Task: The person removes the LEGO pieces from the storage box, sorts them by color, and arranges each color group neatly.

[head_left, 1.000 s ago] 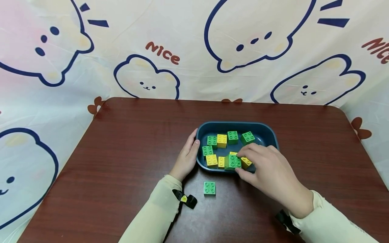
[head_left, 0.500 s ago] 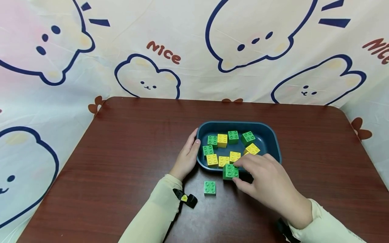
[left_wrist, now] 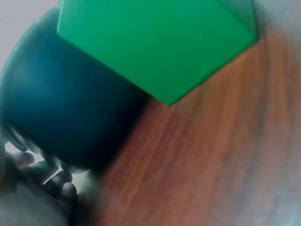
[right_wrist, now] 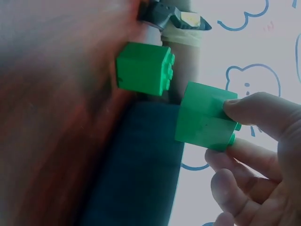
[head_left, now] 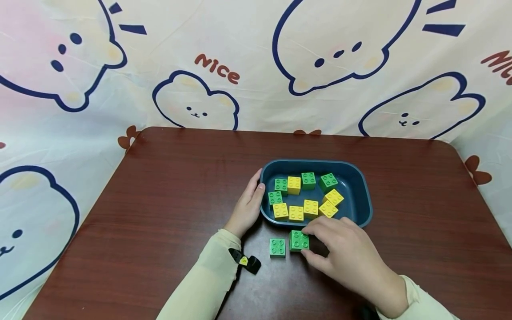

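Observation:
My right hand (head_left: 352, 262) pinches a green toy building brick (head_left: 299, 240) between thumb and fingers, just in front of the tray. In the right wrist view the thumb (right_wrist: 258, 110) presses one side of that brick. Left of it, a second green brick (head_left: 277, 248) stands on the table, studs up. My left hand (head_left: 246, 209) rests along the left end of the dark blue tray (head_left: 362, 191), its fingers lying against the outer wall. Inside the tray are several green bricks (head_left: 308, 180) and several yellow bricks (head_left: 296, 214). A green brick (left_wrist: 155, 47) looms large in the left wrist view.
The brown wooden table (head_left: 180, 191) extends around the tray on all sides. Behind it hangs a pale cloth (head_left: 256, 53) printed with cartoon outlines. A black strap (head_left: 248, 262) sits on the left sleeve.
My right hand has carried its green brick out of the tray, over the front rim and toward me, beside the brick on the table. The left hand stays at the tray's end.

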The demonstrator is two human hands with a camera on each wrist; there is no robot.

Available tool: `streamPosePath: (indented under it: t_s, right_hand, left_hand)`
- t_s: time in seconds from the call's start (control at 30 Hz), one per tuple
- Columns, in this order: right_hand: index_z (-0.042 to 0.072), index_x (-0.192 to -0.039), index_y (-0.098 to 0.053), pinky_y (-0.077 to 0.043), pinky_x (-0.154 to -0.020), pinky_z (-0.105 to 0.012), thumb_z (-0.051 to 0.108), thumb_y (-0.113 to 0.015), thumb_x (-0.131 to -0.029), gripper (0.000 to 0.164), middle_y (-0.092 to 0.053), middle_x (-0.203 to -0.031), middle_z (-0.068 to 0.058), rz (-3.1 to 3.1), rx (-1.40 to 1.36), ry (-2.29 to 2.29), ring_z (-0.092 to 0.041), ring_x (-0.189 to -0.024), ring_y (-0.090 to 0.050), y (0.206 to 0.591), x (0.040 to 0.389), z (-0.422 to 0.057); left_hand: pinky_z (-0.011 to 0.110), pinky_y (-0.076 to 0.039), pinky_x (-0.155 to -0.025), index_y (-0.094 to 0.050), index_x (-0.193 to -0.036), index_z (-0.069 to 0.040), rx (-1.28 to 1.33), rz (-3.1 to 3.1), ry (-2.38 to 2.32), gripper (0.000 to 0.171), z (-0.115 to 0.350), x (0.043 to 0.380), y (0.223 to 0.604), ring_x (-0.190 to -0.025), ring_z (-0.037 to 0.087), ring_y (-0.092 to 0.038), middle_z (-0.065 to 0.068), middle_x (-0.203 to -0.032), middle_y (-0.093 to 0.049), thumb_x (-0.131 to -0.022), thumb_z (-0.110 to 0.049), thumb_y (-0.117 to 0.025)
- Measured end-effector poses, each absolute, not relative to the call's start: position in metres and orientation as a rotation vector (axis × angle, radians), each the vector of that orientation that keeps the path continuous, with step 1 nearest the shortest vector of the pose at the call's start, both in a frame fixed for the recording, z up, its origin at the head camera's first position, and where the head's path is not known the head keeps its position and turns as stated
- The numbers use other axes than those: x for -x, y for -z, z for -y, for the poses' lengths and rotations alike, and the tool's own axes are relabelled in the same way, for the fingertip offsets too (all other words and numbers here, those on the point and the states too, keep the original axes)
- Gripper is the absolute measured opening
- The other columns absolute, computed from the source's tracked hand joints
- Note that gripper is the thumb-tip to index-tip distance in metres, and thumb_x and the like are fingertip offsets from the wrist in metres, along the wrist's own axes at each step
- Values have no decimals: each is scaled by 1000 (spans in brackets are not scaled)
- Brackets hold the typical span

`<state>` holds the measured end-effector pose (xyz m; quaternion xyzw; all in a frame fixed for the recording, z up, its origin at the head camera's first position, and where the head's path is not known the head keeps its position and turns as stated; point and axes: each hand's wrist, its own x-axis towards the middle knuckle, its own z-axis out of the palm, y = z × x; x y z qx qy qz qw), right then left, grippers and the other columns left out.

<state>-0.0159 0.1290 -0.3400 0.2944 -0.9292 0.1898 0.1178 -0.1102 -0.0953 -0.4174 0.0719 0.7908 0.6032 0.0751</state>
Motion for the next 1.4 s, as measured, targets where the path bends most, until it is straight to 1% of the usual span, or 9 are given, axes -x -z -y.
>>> streamPosePath:
  t_s: [0.07,0.27,0.4,0.7,0.9,1.07,1.3,1.4]
  right_hand:
    - [23,-92,-69,-43,-65,-26,35,-81,-67,30,-62,-93,15,2721,-861,-565,1,-84,-56,344,14,-128]
    - [25,-92,-68,-48,-69,-26,38,-80,-68,30,-61,-92,17,2765,-853,-546,2,-82,-55,357,11,-127]
    - [25,-92,-68,-50,-67,-25,39,-80,-68,30,-61,-90,17,2796,-841,-529,2,-77,-54,365,10,-129]
    - [24,-91,-68,-48,-57,-21,38,-79,-69,28,-60,-89,16,2802,-854,-560,5,-73,-54,379,10,-128]
    - [24,-92,-68,-49,-58,-22,37,-79,-69,29,-60,-90,17,2812,-853,-563,5,-74,-55,385,12,-125]
    - [24,-92,-69,-49,-57,-22,39,-79,-69,29,-60,-89,17,2817,-852,-564,5,-74,-54,387,12,-125]
    - [25,-92,-69,-49,-58,-22,40,-79,-69,29,-59,-90,18,2815,-854,-557,5,-74,-54,389,12,-123]
    - [25,-92,-69,-49,-58,-22,39,-79,-69,29,-59,-90,17,2814,-855,-564,5,-74,-54,390,13,-124]
  left_hand:
    - [40,-20,-110,-22,-149,-26,-224,-2387,-1810,50,96,111,422,-135,6,-21,-14,-148,-25,-101,-39,-32]
    - [42,-21,-110,-24,-148,-26,-224,-2421,-1825,51,97,111,426,-135,7,-23,-15,-148,-27,-101,-42,-33]
    - [43,-21,-110,-24,-148,-27,-224,-2413,-1824,52,94,111,426,-135,7,-23,-15,-148,-27,-100,-44,-33]
    - [41,-20,-110,-24,-149,-24,-216,-2414,-1827,50,92,110,427,-136,6,-22,-14,-148,-27,-101,-38,-33]
    - [42,-20,-110,-23,-149,-25,-205,-2410,-1818,49,94,111,426,-135,6,-22,-15,-148,-26,-102,-36,-33]
    - [43,-20,-110,-23,-149,-24,-215,-2416,-1820,49,94,111,426,-136,7,-22,-13,-149,-26,-102,-34,-33]
    - [43,-21,-110,-24,-148,-26,-209,-2434,-1808,52,95,111,426,-135,8,-23,-14,-148,-27,-100,-43,-33]
    - [42,-20,-110,-24,-148,-26,-202,-2432,-1802,51,94,112,427,-135,7,-23,-14,-148,-27,-101,-41,-33]
